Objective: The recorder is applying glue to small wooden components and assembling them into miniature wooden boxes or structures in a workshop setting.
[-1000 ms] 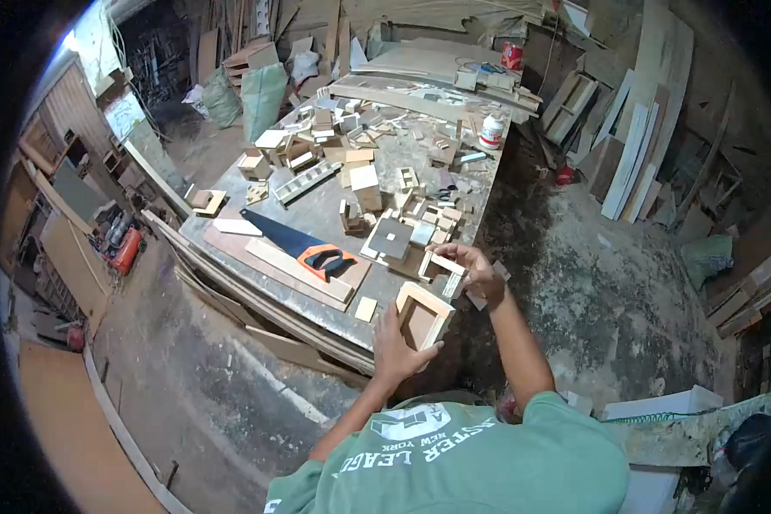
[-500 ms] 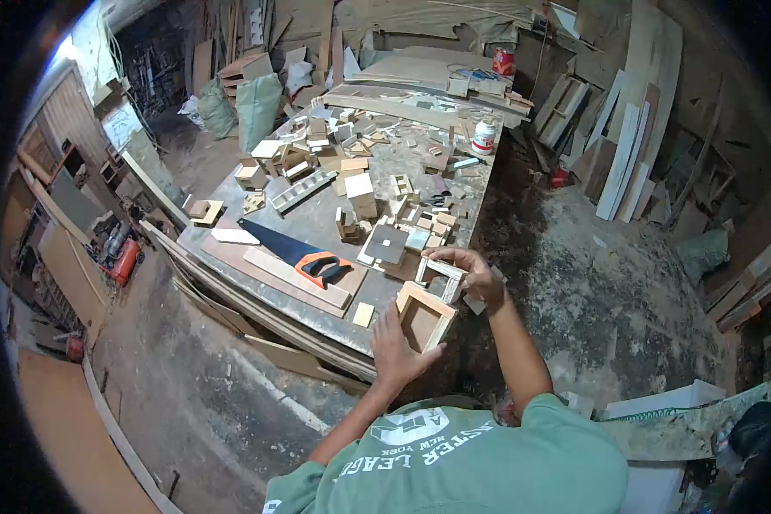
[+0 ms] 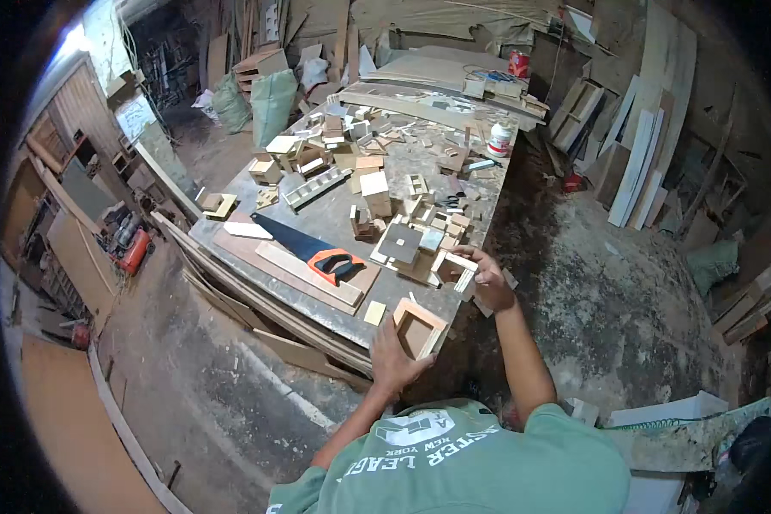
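Both the left hand [image 3: 392, 360] and the right hand [image 3: 493, 284] are holding a frame each, to the right of the handsaw [image 3: 304, 248]. The left fingers are clamping one side of a square frame [image 3: 422, 312], the thumb bracing near its lower corner; the right fingers and thumb are pinching a smaller frame [image 3: 464, 279], farther right of the handsaw. Slipping seems the likeliest trouble: that right grip is taking only an edge, so a knock could be twisting the piece loose. The dark-topped block [image 3: 400, 243], just right of the handsaw, is standing close enough to be catching a stray corner. Whether the table [image 3: 330, 227] is supporting the square frame cannot be told; if not, a loosening thumb could be letting it drop.
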Demonstrator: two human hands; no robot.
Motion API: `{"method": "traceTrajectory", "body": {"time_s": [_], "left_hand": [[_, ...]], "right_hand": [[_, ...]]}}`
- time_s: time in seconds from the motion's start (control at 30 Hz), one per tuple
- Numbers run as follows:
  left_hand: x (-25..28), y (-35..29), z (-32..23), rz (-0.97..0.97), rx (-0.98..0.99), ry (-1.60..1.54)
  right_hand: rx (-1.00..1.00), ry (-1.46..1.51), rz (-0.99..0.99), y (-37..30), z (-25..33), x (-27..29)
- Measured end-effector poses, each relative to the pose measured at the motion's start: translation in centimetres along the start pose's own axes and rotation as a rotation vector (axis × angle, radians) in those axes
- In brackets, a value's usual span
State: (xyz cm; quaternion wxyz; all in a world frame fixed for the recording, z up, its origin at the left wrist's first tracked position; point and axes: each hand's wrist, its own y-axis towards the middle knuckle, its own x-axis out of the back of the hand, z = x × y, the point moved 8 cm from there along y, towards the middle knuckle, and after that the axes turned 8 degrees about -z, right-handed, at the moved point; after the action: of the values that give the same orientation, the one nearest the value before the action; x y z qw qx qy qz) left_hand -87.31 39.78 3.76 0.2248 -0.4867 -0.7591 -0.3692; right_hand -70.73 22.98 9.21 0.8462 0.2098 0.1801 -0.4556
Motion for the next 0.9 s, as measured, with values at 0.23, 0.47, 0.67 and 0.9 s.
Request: {"method": "traceTrajectory", "body": {"time_s": [0.23, 0.47, 0.67, 0.9], "left_hand": [[-2.0, -2.2, 3.9, 0.150, 0.044, 0.061], [-4.0, -3.2, 6.4, 0.237, 0.090, 0.126], [-4.9, -0.5, 7.5, 0.190, 0.196, 0.105], [-7.7, 1.4, 8.8, 0.273, 0.202, 0.205]], "right_hand": [[-0.071, 0.224, -0.304, -3.4, -7.5, 4.9], [-0.335, 0.399, -0.548, -8.5, -14.2, 7.1], [-0.307, 0.349, -0.575, -7.9, -12.5, 9.4], [-0.315, 0.322, -0.493, -2.8, -10.5, 11.9]]}}
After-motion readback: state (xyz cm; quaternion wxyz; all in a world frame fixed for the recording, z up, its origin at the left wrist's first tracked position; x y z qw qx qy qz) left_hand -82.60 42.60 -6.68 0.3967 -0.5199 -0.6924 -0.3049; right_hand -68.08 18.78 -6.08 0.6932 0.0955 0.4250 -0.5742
